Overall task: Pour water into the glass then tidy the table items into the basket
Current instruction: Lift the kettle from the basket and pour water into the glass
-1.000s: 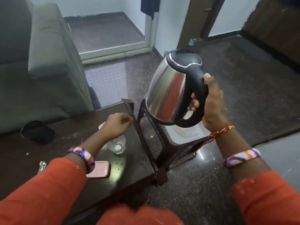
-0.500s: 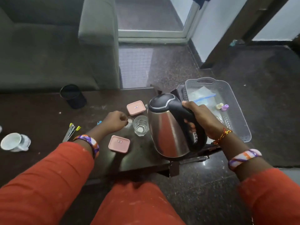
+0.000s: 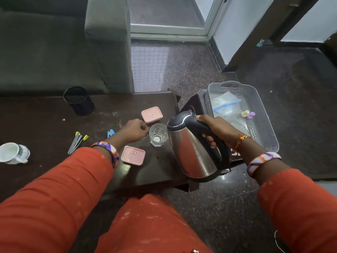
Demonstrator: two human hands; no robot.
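A clear glass (image 3: 158,134) stands on the dark table (image 3: 54,121) near its right end. My left hand (image 3: 134,129) lies curled just left of the glass, fingertips at its rim. My right hand (image 3: 216,127) grips the black handle of a steel kettle (image 3: 191,148), held above the table's right edge, right of the glass, its lid leaning toward the glass. A grey plastic basket (image 3: 262,110) sits to the right on a stool, holding a plastic bag and two small bottles. Two pink lidded boxes (image 3: 151,114) (image 3: 133,155) flank the glass.
A black cup-shaped holder (image 3: 78,100) stands at the table's back. A white mug (image 3: 12,153) lies at the far left. Pens and a stapler (image 3: 77,141) and a blue clip (image 3: 110,133) lie left of my left hand. A grey sofa (image 3: 54,42) is behind.
The kettle has come down from above the stool and moved left beside the glass. The view has tilted down toward the table. My left hand has stayed by the glass.
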